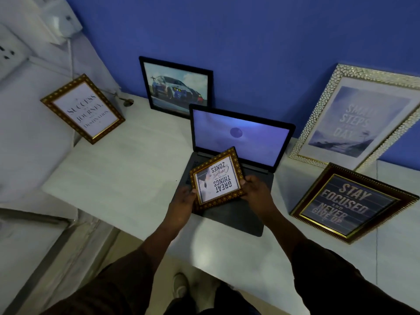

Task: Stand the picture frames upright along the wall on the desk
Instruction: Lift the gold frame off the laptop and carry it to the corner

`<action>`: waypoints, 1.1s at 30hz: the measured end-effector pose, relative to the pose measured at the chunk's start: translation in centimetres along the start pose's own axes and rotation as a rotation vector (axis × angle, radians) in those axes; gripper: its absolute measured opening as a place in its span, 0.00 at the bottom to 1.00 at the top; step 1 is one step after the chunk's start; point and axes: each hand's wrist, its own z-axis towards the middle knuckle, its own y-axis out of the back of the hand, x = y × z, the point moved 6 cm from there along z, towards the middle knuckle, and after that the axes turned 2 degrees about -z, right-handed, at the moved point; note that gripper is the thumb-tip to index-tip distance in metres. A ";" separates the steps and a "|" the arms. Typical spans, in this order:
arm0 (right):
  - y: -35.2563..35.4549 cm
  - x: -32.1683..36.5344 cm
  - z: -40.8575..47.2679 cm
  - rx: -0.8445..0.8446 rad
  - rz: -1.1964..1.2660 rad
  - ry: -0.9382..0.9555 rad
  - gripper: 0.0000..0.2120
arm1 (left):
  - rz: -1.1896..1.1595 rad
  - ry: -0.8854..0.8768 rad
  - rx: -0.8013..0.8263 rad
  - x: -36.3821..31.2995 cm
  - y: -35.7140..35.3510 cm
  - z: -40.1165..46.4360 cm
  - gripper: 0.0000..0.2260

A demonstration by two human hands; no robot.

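Both hands hold a small gold-patterned frame (217,178) reading "Great things... zones", its text upside down to me, over the laptop keyboard. My left hand (183,198) grips its lower left edge, my right hand (256,189) its right edge. A black car-picture frame (177,87) stands against the blue wall. A large white-gold "Small steps" frame (356,117) leans on the wall at the right. The dark "Stay focused" frame (350,203) lies in front of it. A gold "Success" frame (83,109) leans at the left wall.
An open laptop (241,137) sits mid-desk with its screen lit. The white desk (118,169) has bare surface at the left. A white socket and adapter (61,21) are on the left wall. My shoe (180,285) shows below the desk edge.
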 end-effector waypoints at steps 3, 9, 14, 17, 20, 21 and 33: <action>-1.0 3.9 0.0 0.025 -0.155 0.137 0.10 | 0.022 -0.198 -0.050 -3.6 3.0 -0.4 0.11; -4.9 12.6 -1.6 0.048 -0.397 0.402 0.13 | 0.167 -0.471 -0.096 -8.8 10.4 -0.2 0.21; -12.4 18.8 -4.5 0.171 -0.537 0.515 0.13 | 0.441 -0.683 0.013 -10.5 16.8 -0.5 0.18; -17.2 22.4 -6.9 0.227 -0.581 0.580 0.11 | 0.530 -0.666 0.170 -9.1 20.3 -1.3 0.13; -21.5 24.1 -8.0 0.267 -0.579 0.588 0.10 | 0.460 -0.650 0.227 -6.8 24.4 -1.7 0.13; -22.7 24.2 -8.0 0.281 -0.539 0.561 0.09 | 0.430 -0.653 0.223 -6.0 25.6 -1.7 0.13; -28.5 23.9 -5.2 0.434 -0.256 0.225 0.14 | -0.254 -0.356 -0.213 4.1 39.2 1.5 0.19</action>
